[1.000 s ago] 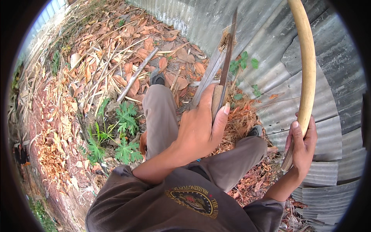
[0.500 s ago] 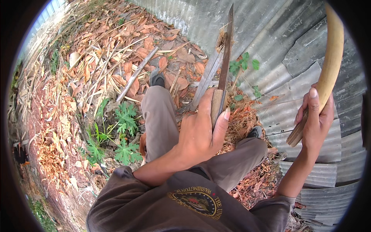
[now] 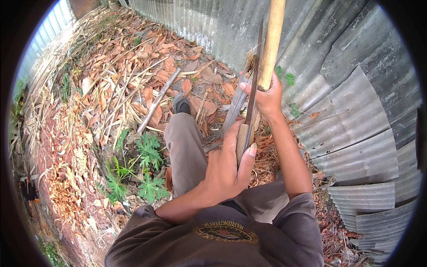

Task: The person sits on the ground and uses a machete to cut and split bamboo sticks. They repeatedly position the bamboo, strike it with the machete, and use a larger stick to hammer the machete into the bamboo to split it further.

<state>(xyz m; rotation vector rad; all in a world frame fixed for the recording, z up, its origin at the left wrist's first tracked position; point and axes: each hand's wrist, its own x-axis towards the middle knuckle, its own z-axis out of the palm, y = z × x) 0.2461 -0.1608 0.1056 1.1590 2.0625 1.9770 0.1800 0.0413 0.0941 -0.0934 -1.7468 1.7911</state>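
My left hand (image 3: pixel 222 167) is closed around the wooden handle of a long, narrow machete (image 3: pixel 254 86), its dark blade pointing up and away from me. Just right of the blade, my right hand (image 3: pixel 269 101) grips the lower part of a smooth, pale yellow-brown pole (image 3: pixel 272 38), which runs out past the top of the view. The pole lies close alongside the blade; whether they touch I cannot tell. Beyond the blade stands a grey, weathered stake (image 3: pixel 235 107) with a frayed, fibrous top.
Corrugated metal sheets (image 3: pixel 356 120) form a wall at the right and far side. Dry brown leaves (image 3: pixel 147 53) and straw cover the ground. A thin stick (image 3: pixel 159 101) lies left of my foot, near a green leafy plant (image 3: pixel 149 151). My bent legs (image 3: pixel 184 151) frame the work.
My right hand has swung the pole inward from the far right, up beside the blade. My left hand and the machete have shifted slightly down and left in the view.
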